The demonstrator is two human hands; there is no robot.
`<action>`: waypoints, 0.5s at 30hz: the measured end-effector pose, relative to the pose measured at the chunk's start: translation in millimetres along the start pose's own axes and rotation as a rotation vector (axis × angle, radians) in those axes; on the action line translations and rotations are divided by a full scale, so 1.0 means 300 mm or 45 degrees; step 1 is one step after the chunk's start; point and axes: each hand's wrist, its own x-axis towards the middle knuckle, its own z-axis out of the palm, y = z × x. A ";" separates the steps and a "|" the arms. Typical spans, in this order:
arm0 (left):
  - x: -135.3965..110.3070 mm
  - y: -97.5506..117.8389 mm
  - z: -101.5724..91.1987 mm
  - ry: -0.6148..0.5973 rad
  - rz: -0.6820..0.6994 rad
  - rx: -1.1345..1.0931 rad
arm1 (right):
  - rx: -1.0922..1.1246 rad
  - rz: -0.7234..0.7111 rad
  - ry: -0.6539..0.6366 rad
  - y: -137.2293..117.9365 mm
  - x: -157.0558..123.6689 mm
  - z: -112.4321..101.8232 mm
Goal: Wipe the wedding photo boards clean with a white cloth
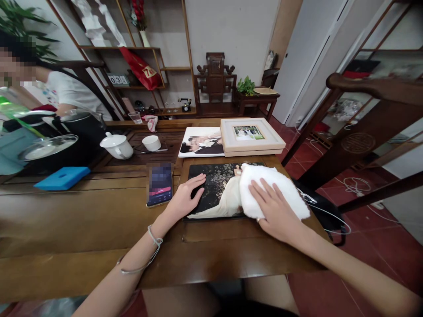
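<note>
Nearest: brown wooden worktop (82, 220), grooved planks, bare along the near edge. Left hand (188, 196) flat on the left edge of a dark photo (214, 189), grip wide, clasping nothing; thin cord (155, 237) at the wrist. Right hand (276, 207) palm-down on a white cloth (280, 182), fingers spread, grip wide, pressing rather than clutching. Cloth lying over the photo's right part, photo flat on the worktop. Just left of the photo: phone (159, 184), screen lit. Off the right edge: white cable (330, 215) above red floor tiles (363, 237). Farther left: blue box (62, 177). Beyond the photo: second print (201, 141) touching a framed picture (253, 136). On the tea tray (172, 147): white pot (116, 145) and cup (151, 142), near each other. Far left: seated person (69, 90) in a white top. At the back wall: carved chair (215, 81), potted plant (246, 85), open shelf (172, 68) with a red bag (140, 68).
</note>
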 end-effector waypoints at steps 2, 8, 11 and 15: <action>0.003 -0.002 -0.007 -0.012 -0.011 -0.032 | 0.059 -0.111 -0.066 -0.039 0.020 -0.025; 0.009 -0.009 -0.022 -0.039 -0.057 -0.123 | -0.070 -0.041 -0.055 -0.200 0.198 -0.041; 0.007 -0.007 -0.025 -0.034 -0.063 -0.118 | -0.190 -0.103 -0.025 -0.373 0.248 -0.017; 0.005 -0.009 -0.034 -0.072 -0.056 -0.126 | -0.371 -0.253 0.009 -0.561 0.219 0.002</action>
